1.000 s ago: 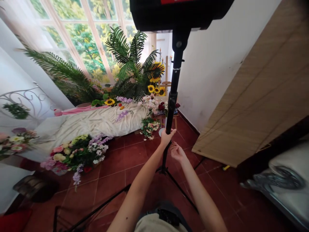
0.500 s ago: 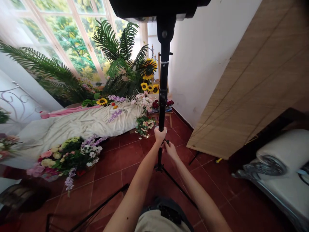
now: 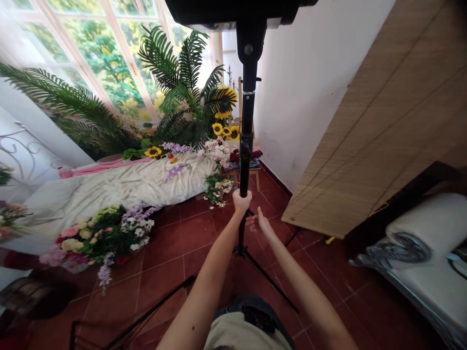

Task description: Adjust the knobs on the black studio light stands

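Left hand wraps fingers round black stand; right hand, fingers loosely spread, just beside stand. Likely stiff, smooth, top-heavy; best gripped around mid-height.

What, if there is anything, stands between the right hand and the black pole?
Nothing separate is visible between the open right hand and the black pole; only a small dark part, perhaps a knob, juts from the pole near that hand. The left hand grips the pole just above.

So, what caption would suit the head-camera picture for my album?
Left hand gripping a black stand, right hand open beside it, purple flowers on cream cloth beyond.
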Tool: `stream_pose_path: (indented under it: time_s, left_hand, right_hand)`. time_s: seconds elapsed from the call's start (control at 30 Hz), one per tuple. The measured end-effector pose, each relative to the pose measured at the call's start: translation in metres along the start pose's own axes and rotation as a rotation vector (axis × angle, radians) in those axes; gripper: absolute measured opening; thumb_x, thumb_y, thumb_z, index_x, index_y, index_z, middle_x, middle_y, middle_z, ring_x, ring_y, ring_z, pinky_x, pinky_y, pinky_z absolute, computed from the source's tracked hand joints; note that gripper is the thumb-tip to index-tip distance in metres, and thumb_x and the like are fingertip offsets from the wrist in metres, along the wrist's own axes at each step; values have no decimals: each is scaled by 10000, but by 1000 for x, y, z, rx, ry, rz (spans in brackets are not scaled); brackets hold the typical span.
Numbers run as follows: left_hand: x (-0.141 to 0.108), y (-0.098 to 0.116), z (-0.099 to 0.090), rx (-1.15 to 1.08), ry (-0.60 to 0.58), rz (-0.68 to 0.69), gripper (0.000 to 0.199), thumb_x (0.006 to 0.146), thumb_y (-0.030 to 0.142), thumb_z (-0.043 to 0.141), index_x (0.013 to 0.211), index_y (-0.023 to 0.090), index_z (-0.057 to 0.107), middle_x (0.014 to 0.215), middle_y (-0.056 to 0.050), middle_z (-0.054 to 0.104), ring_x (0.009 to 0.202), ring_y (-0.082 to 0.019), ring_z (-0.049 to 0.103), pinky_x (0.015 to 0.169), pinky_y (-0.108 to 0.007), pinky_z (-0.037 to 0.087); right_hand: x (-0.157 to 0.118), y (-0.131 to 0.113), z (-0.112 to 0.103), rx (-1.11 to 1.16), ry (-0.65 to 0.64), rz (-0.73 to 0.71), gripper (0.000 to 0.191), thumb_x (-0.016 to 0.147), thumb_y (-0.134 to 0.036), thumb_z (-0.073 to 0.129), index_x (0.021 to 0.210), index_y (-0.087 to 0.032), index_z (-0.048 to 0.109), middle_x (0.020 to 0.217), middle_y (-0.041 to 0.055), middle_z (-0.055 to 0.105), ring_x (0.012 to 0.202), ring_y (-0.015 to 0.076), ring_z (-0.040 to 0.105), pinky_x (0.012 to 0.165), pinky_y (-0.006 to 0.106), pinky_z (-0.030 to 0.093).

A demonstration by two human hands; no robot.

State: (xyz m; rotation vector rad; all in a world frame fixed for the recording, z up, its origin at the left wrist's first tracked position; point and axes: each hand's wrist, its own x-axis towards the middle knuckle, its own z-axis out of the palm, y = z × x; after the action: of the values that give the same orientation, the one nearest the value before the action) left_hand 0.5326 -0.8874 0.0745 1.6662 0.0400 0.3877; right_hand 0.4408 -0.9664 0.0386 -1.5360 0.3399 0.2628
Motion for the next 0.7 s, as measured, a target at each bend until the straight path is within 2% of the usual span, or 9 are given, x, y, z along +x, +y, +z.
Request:
stream_pose_path:
  time_s: [0.07,0.13,0.23,0.3,0.37,0.47,0.53,0.6,0.7]
  left_hand:
    - [1,-1,0,0,-4,-10,344,608,316,637,440,190,364,462,38,372,438,-58,341,421,-187,246]
    - [1,-3,0,-1,-11,-28,357,601,324,645,435,189,359,454,42,356,435,-57,333,416,-186,236]
    - [3,-6,0,-11,-27,-33,351,600,325,646,439,185,367,455,43,355,435,-55,329,410,-184,228]
    - [3,-7,0,-21,-36,-23,350,605,332,640,444,186,366,459,44,355,433,-55,323,407,-186,222]
    - [3,-8,0,-23,-47,-12,349,612,339,635,449,186,368,462,45,355,431,-55,322,408,-187,221]
    - [2,-7,-1,-3,-36,-1,343,611,328,640,446,185,375,462,46,363,433,-56,332,416,-188,233]
    - [1,-5,-2,12,-24,-15,343,608,324,645,441,186,378,460,44,373,429,-59,342,417,-192,237]
    - [0,-4,-1,17,-13,-35,340,606,328,651,443,185,389,461,40,389,428,-62,358,416,-196,243]
    - [0,-3,0,19,-2,-48,318,610,328,651,455,178,417,470,36,409,433,-65,378,419,-195,256]
  right_hand:
    - [1,-3,0,-14,47,-100,535,762,-671,429,668,-164,572,586,68,631,436,133,532,457,256,448]
    - [-1,-9,-3,-112,150,-275,449,711,-614,561,712,-165,579,605,45,632,457,134,532,469,256,441]
    - [-5,-34,-12,-199,237,-520,371,695,-526,631,780,-166,600,727,56,653,610,158,583,587,283,480]
    - [-8,-67,-15,-174,250,-661,370,681,-481,666,874,-174,590,853,69,650,721,167,596,674,307,499]
    - [-10,-112,-15,-111,242,-812,466,654,-453,708,1005,-199,537,976,70,622,819,168,595,741,320,504]
    - [-15,-184,-5,-87,210,-1028,629,652,-439,731,1170,-256,425,1109,65,565,980,175,567,832,335,491]
    - [-20,-223,6,-136,156,-1113,708,637,-455,746,1217,-271,385,1115,66,551,994,183,561,831,343,495]
    - [-23,-249,17,-197,84,-1139,717,632,-484,743,1215,-253,394,1053,64,564,953,195,571,813,363,502]
    - [-22,-267,30,-240,41,-1121,602,677,-537,688,1130,-217,456,914,46,582,844,194,585,767,378,507]
